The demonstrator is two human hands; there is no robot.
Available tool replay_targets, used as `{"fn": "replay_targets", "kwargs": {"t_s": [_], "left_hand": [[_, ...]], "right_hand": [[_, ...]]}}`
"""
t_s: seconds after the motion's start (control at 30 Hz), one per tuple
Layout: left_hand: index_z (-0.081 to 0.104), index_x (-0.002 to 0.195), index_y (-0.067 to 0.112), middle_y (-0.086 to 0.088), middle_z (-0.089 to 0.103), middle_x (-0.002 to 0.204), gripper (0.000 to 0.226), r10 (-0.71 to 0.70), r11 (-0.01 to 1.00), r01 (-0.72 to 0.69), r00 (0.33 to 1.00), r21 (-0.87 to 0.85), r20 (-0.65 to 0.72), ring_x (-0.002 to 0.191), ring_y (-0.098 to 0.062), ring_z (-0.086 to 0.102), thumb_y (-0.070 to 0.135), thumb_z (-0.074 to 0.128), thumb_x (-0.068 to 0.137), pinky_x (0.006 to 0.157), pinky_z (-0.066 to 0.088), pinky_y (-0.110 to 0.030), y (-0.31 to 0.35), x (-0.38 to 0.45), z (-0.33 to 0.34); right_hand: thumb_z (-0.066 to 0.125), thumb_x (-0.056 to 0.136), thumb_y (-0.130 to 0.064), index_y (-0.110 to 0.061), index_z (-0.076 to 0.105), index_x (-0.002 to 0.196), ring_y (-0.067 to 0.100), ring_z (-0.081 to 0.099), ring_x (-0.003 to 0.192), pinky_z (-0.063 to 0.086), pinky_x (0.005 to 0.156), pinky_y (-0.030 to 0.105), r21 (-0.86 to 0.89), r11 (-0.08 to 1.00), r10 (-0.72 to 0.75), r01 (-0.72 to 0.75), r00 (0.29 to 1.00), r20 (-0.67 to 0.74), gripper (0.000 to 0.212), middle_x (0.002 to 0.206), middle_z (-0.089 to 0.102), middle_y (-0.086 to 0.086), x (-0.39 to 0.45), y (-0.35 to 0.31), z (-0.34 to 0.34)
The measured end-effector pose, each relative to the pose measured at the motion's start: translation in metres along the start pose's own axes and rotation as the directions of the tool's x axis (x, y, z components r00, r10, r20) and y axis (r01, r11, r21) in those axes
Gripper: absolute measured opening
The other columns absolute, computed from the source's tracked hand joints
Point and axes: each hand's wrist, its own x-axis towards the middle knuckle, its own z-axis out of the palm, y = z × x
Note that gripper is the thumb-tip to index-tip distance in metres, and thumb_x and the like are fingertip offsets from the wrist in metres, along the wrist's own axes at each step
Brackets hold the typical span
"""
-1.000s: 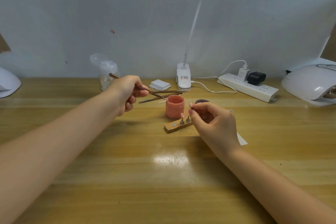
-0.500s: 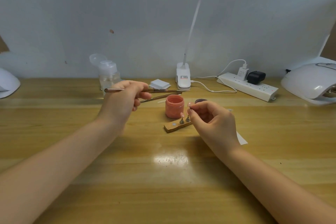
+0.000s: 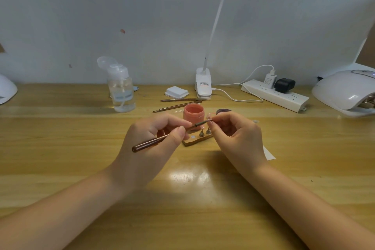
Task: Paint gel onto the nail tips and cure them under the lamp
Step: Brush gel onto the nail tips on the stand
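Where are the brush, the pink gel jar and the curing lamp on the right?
brush (image 3: 146, 144): head view, on the dark handle behind the left hand's fingers.
pink gel jar (image 3: 193, 112): head view, on its side wall.
curing lamp (image 3: 343, 89): head view, on the white dome top.

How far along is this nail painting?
Set up: the pink gel jar stands open. In hand: the left hand holds the brush to a nail tip pinched by the right hand. Left: curing under the lamp.
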Motion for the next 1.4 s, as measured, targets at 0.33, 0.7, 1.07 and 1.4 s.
{"fn": "replay_targets", "kwargs": {"t_s": [0.33, 0.7, 1.07, 1.4], "left_hand": [[0.071, 0.093, 0.025, 0.009, 0.072, 0.082, 0.013, 0.024, 0.999, -0.023, 1.000, 0.029, -0.013, 0.077, -0.012, 0.066, 0.025, 0.060, 0.087, 0.064, 0.051, -0.024, 0.0019, -0.0035, 0.0039], [0.070, 0.095, 0.027, 0.008, 0.070, 0.081, 0.022, 0.051, 0.994, -0.047, 0.998, 0.094, -0.034, 0.079, -0.016, 0.063, 0.039, 0.056, 0.083, 0.067, 0.049, -0.033, 0.0011, -0.0067, 0.0045], [0.071, 0.096, 0.027, 0.010, 0.070, 0.084, 0.024, 0.070, 0.992, -0.065, 0.997, 0.108, -0.044, 0.088, -0.016, 0.064, 0.039, 0.054, 0.083, 0.071, 0.044, -0.021, 0.0008, -0.0060, 0.0027], [0.071, 0.096, 0.027, 0.010, 0.071, 0.086, 0.021, 0.076, 0.994, -0.072, 0.996, 0.079, -0.047, 0.088, -0.015, 0.064, 0.035, 0.056, 0.084, 0.072, 0.040, -0.012, 0.0006, -0.0046, 0.0019]], "right_hand": [[0.074, 0.081, -0.007, -0.020, 0.071, 0.088, 0.005, 0.065, 0.069, 0.054, 0.065, 0.019, 0.017, 1.000, -0.016, 0.015, 1.000, 0.016, 0.015, 0.076, 0.069, -0.008, -0.0012, -0.0006, 0.0001], [0.072, 0.083, -0.007, -0.015, 0.072, 0.090, 0.008, 0.066, 0.070, 0.057, 0.067, 0.028, 0.063, 0.998, 0.026, -0.028, 0.999, 0.038, 0.011, 0.077, 0.071, -0.005, -0.0018, -0.0026, -0.0007], [0.072, 0.084, -0.010, -0.023, 0.069, 0.088, 0.010, 0.067, 0.068, 0.058, 0.067, 0.034, 0.120, 0.990, 0.074, -0.079, 0.996, 0.046, 0.014, 0.076, 0.071, -0.006, -0.0012, -0.0034, -0.0013], [0.072, 0.084, -0.010, -0.024, 0.069, 0.089, 0.010, 0.067, 0.068, 0.058, 0.067, 0.034, 0.124, 0.988, 0.082, -0.088, 0.995, 0.052, 0.015, 0.077, 0.071, -0.004, -0.0009, -0.0044, -0.0021]]}}
